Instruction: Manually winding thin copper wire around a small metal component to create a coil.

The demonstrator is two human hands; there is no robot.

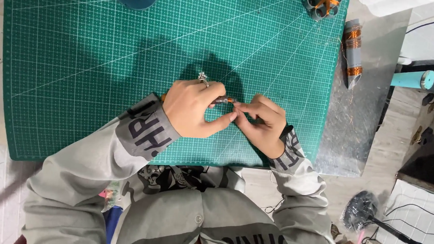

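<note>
left hand curled, clamped on small coil | right hand pinching its tip

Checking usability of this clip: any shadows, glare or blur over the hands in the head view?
Head view: sharp overall; a broad soft shadow falls on the green cutting mat above the left hand and right hand; no glare; the small copper-wound rod between them is mostly hidden by fingers.

No packages, labels, signs or screens in view.
</note>
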